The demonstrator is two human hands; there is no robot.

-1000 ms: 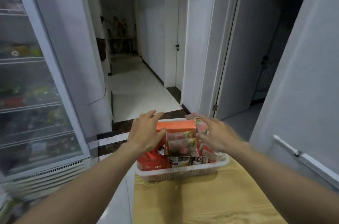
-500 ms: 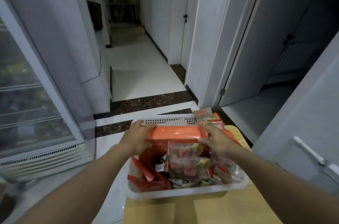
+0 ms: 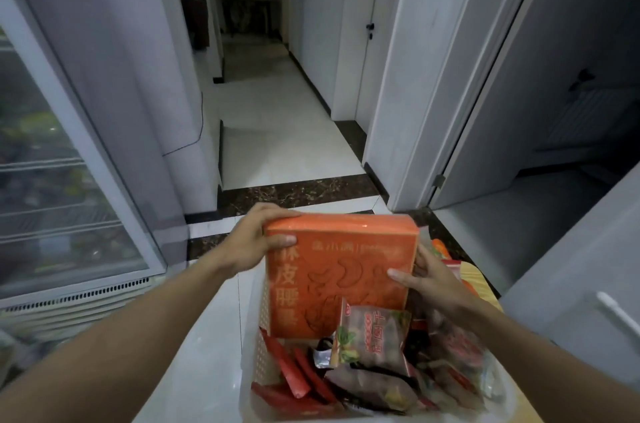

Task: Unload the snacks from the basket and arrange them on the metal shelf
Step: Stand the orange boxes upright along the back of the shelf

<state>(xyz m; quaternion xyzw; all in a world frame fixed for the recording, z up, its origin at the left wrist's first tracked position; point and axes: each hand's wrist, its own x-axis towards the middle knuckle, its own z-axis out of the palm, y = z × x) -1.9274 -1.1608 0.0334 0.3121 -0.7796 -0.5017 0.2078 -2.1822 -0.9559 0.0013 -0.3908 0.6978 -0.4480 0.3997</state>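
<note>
Grips the orange box (image 3: 343, 270) with the left hand (image 3: 254, 242) at its 10 o'clock corner, thumb on the front; pinches its 3 o'clock edge with the right hand (image 3: 429, 279). Holds it upright, lower end inside the white basket (image 3: 261, 318), among red sticks (image 3: 294, 370) at 7 o'clock, a clear snack packet (image 3: 372, 336) and dark wrappers (image 3: 374, 384). Shows pale characters and cashew outlines, glossy.

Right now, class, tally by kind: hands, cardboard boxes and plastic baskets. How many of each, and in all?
Hands: 2, left hand and right hand
Boxes: 1, the flat orange cardboard box
Baskets: 1, the white perforated plastic basket
Total: 4
</note>
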